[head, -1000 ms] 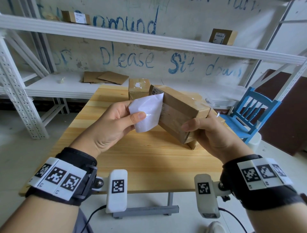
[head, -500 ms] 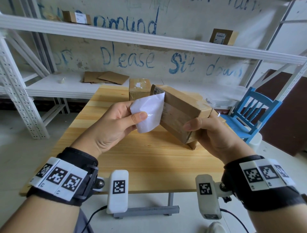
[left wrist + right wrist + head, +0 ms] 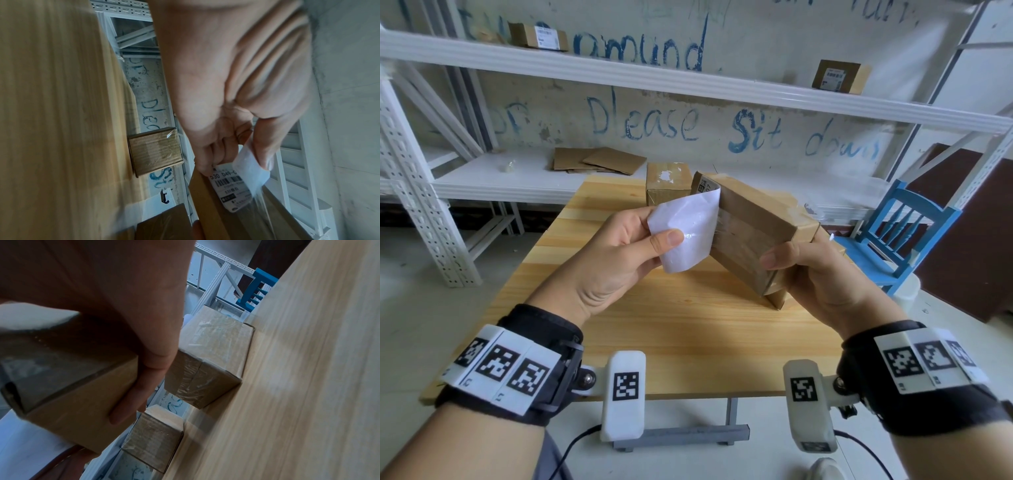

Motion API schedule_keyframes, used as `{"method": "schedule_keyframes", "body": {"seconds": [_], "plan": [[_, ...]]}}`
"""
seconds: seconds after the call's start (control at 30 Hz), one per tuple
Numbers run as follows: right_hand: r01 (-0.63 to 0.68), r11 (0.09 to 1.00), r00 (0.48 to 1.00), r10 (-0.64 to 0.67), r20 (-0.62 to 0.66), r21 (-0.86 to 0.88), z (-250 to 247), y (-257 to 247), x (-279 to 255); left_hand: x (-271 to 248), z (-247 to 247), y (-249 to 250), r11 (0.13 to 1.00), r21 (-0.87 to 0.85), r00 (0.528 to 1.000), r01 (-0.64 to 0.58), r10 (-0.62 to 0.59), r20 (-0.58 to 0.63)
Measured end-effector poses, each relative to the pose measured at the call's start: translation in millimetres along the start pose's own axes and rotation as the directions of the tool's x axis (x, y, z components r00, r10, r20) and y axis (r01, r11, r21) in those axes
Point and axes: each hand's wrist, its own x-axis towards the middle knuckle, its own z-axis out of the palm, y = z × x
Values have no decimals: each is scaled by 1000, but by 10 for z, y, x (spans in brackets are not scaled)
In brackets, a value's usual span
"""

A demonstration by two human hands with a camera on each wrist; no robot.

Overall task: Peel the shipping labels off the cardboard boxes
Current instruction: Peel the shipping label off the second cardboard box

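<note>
Both forearms reach forward, banded at the wrists. The left hand (image 3: pixel 616 253) pinches the label (image 3: pixel 685 236) between thumb and fingers; the right hand (image 3: pixel 822 277) beside it grips the box (image 3: pixel 756 222), thumb forward.

The shipping label (image 3: pixel 234 190) runs under the left hand's fingers (image 3: pixel 207 155), its upper print covered; its small text is too blurred to read. The cardboard box (image 3: pixel 78 402) is cut off beyond the right hand's fingers (image 3: pixel 135 402).
</note>
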Motion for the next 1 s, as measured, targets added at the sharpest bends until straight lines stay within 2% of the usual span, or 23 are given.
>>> {"method": "schedule_keyframes", "body": {"seconds": [1.0], "plan": [[38,999,996,-37,84,-2,-10,4,4,-5,-16,6,998,-68,1000,-14,16,17]]}}
